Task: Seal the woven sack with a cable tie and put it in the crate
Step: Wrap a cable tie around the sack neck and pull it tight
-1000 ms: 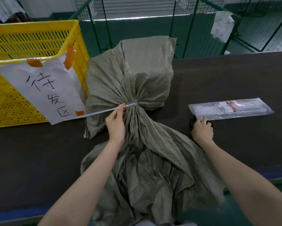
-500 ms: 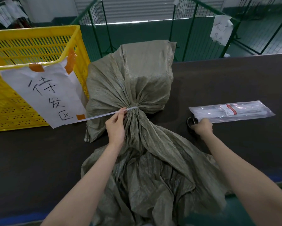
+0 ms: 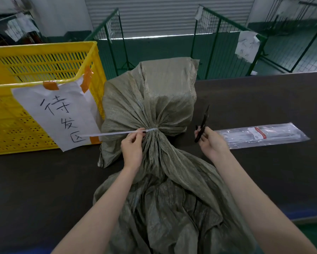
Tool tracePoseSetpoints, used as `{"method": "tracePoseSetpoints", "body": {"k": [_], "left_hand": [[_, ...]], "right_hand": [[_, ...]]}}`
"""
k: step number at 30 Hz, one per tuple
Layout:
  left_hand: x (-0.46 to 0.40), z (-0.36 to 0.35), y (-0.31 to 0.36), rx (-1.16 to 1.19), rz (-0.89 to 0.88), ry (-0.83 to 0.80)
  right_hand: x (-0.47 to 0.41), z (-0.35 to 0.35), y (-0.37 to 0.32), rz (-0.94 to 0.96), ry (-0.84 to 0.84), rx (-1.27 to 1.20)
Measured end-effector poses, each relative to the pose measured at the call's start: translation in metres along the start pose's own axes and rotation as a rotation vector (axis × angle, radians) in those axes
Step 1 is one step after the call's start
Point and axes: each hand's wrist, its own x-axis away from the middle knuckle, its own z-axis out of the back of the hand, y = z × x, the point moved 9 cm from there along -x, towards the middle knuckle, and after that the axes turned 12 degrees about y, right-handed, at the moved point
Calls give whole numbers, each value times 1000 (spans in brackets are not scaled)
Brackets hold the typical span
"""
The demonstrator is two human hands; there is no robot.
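Her right hand (image 3: 211, 142) has just lifted black scissors (image 3: 202, 125) off the table; left hand (image 3: 132, 149) still pinches the white cable tie (image 3: 117, 133) cinching the grey-green woven sack (image 3: 154, 110), ready for trimming.

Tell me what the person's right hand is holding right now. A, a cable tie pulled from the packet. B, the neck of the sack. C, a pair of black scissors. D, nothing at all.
C: the right hand grips a pair of black scissors raised off the table, blades pointing up, while the left hand pinches the white cable tie cinched round the neck of the sack.
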Motion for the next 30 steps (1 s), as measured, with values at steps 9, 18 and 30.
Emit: {"method": "tracePoseSetpoints", "body": {"k": [9,18,30], "left_hand": [[-20,9,20,-10,-53,26],[-35,26,38,-17,-81,49],[-36,43,58,-43,-170,27]], "right_hand": [[52,-37,-10,233,-350,306],[74,-45,19,-4,-641,492],[87,-62,20,1404,-543,1912]]}}
